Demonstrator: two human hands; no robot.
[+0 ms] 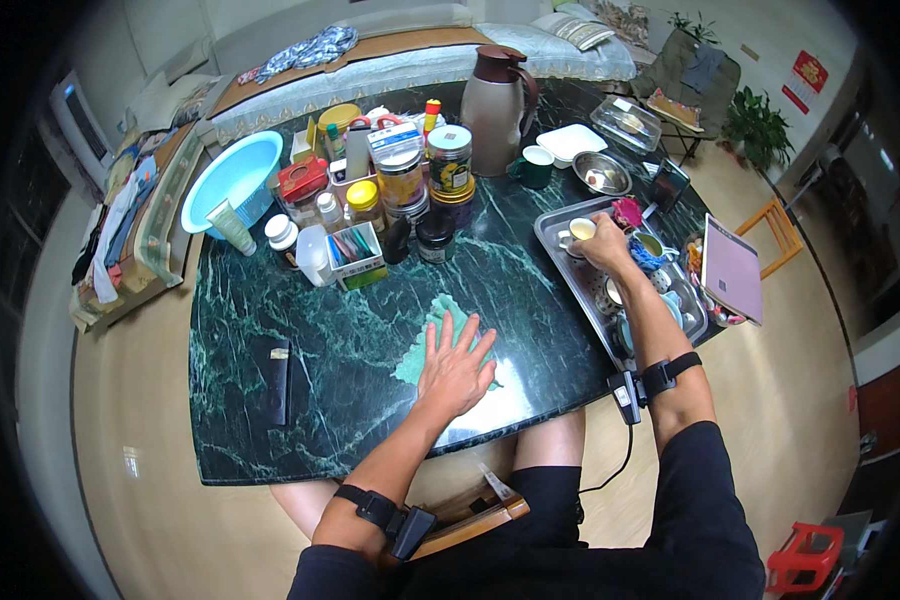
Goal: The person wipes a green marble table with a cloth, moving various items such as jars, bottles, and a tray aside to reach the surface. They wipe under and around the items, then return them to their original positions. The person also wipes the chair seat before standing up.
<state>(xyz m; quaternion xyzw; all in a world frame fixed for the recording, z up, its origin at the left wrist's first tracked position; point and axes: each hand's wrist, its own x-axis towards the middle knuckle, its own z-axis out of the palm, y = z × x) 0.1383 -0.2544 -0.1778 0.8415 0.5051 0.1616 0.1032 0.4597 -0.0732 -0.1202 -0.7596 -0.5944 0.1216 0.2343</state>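
Note:
My left hand (456, 367) lies with spread fingers on a green cloth (418, 360) on the dark green marble-patterned table (345, 330). At the upper left of a metal tray (570, 281), my right hand (604, 244) grips a white cup (582, 229) with something pale yellow inside; whether the cup touches the tray cannot be told. Beside that hand are a pinkish-red object (627, 212) and a blue patterned cup (646, 251). A speckled cup (610, 295) and a light blue cup (671, 306) also stand on the tray, partly hidden by my right forearm.
Jars, bottles and boxes crowd the table's back left beside a light blue basin (232, 180). A large thermos jug (493, 112), a dark green mug (534, 167) and a steel bowl (602, 174) stand farther back. A black flat object (278, 382) lies at left.

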